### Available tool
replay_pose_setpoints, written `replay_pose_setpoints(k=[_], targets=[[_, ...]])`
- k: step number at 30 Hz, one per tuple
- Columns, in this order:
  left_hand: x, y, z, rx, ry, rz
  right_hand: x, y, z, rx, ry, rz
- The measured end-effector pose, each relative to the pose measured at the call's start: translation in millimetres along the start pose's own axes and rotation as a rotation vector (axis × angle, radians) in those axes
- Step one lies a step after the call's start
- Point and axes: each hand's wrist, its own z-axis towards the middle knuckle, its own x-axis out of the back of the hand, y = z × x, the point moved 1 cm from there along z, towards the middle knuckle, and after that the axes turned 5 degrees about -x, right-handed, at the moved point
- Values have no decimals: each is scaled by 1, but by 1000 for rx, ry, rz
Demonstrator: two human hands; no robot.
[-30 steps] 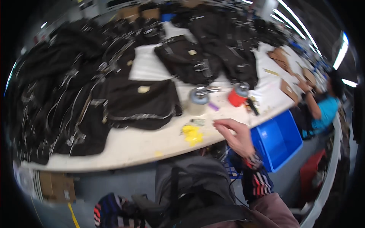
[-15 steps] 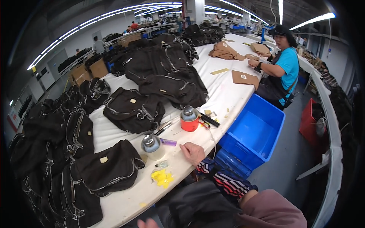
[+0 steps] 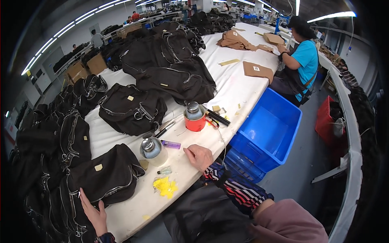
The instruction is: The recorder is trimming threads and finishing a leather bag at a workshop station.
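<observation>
My left hand [image 3: 94, 214] has its fingers stretched out. Its fingertips are against the front lower edge of a black bag [image 3: 103, 175] with grey-edged piping and a small cream patch. Resting on the table edge, my right hand [image 3: 199, 157] is curled into a loose fist, and nothing shows in it. Near the right hand lie a purple lighter [image 3: 171, 144] and a metal-topped bottle in a pale holder [image 3: 154, 152]. Behind it stands a similar bottle in a red holder [image 3: 195, 117]. A small clear bottle [image 3: 164, 170] and yellow scraps [image 3: 165, 186] lie between my hands.
More black bags [image 3: 131, 108] cover the left and far parts of the white table [image 3: 227, 81]. Blue bins [image 3: 267, 125] stand at its right edge. Pens [image 3: 164, 128] and a black marker [image 3: 218, 118] lie near the bottles. A co-worker [image 3: 302, 60] sits beside brown pieces [image 3: 258, 72].
My left hand has come up from the lower edge and reached the near black bag. The view has shifted slightly; my right hand stays on the table edge. The co-worker's head has turned down.
</observation>
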Motion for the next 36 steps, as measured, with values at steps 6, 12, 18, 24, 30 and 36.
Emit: replay_pose_setpoints(k=[6,12,18,24,30,36], targets=[[-10,-17,22,24,137,-158,1,0,0,-15,13,-4],[-21,-57,29,153,188,-441,3,1,0,2,18,-13],[-11,-70,34,186,256,-508,-2,0,-2,4,24,-9],[65,-7,13,291,409,-767,1,2,0,-27,9,-8],[20,-16,-96,588,450,-877,2,2,0,-23,12,2],[6,-26,-115,642,398,-989,0,3,-4,16,2,-33]])
